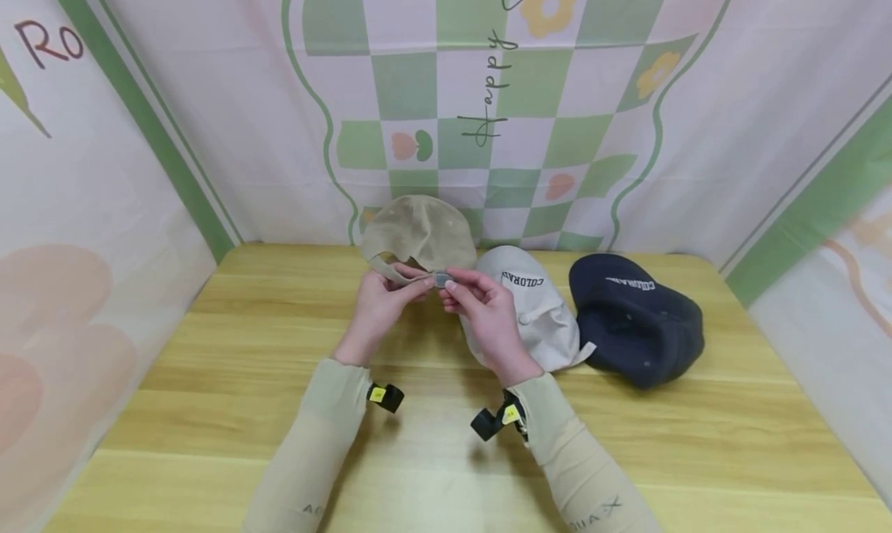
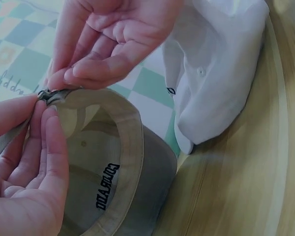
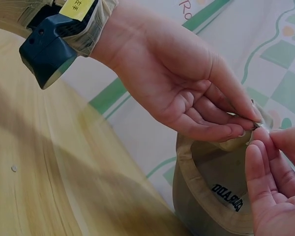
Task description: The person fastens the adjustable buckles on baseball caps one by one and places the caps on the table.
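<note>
Both hands hold the back strap of a tan baseball cap, its opening toward me. The left hand pinches the strap between thumb and fingers on the left. At the strap's metal buckle, the thumb and fingers of the right hand pinch from the other side. In the left wrist view, the inside of the tan cap shows, with dark lettering on its front panel. The fingertips of the two hands meet closely in the right wrist view, partly hiding the buckle.
Right of the tan cap lies a white cap with dark lettering, partly behind the right hand. Beside it is a navy cap with white lettering. All are at the back of the wooden table, before a green-and-white checked curtain.
</note>
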`<state>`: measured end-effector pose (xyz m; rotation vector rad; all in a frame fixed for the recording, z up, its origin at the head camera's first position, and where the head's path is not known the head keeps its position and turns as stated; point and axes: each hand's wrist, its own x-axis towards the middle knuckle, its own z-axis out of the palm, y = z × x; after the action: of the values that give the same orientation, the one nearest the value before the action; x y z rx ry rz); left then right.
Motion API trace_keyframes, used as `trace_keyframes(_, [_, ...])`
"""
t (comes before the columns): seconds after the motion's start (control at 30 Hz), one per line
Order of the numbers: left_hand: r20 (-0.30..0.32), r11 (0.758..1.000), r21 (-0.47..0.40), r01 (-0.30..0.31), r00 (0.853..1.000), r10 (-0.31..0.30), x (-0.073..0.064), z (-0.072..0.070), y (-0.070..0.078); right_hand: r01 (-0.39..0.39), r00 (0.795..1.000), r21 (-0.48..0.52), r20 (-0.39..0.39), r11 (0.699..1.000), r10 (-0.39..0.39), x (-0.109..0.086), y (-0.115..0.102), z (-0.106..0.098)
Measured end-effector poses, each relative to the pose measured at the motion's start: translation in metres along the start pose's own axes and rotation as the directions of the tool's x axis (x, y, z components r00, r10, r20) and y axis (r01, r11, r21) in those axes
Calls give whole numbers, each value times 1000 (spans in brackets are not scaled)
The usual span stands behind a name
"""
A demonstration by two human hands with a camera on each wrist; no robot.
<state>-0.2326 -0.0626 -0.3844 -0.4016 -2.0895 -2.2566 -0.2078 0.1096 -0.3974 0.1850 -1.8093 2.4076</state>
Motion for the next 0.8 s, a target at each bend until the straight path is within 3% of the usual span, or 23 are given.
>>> trace_keyframes(0.37, [-5, 1000, 13, -6, 1000, 6, 1, 3, -3, -3, 1000, 36, 23, 999, 2, -1, -1, 1])
trace_keyframes(0.8, [61, 1000, 5, 12, 998, -12, 2, 2, 0, -39, 997, -11, 67, 999, 39, 0, -4, -1])
